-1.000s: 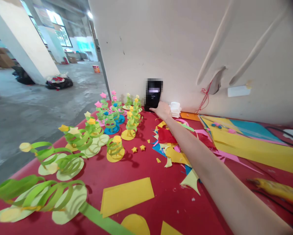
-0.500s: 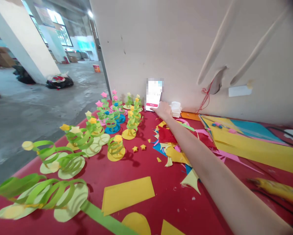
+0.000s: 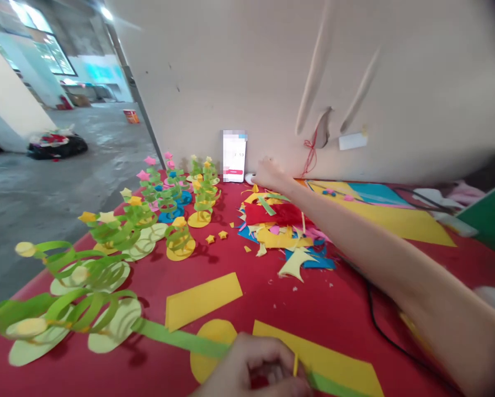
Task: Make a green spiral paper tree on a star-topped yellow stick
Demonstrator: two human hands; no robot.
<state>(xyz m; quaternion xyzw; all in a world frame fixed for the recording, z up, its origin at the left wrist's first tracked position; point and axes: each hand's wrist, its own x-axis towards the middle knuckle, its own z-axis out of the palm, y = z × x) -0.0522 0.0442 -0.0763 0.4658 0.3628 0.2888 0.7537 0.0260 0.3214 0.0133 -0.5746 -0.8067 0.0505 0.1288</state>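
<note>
Right hand (image 3: pixel 267 172) out beside the propped phone (image 3: pixel 234 156), grip too blurred to tell; left hand (image 3: pixel 255 372) clenched on the green paper strip (image 3: pixel 176 339). Looks mid-craft, and thin paper wants gentle handling.

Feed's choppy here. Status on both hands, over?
Right hand by phone, grip unclear. Left hand curled over green strip. Paper scraps between them.

Reaches right hand (image 3: pixel 269 172) far across red table (image 3: pixel 338 298), just right of lit phone (image 3: pixel 234 157) propped upright against wall; fingers too blurred to read. Curls left hand (image 3: pixel 251 373) over strip (image 3: pixel 181 339) at near edge. Shows spiral trees (image 3: pixel 164 204) at left, scraps (image 3: pixel 280 231) under outstretched forearm.
</note>
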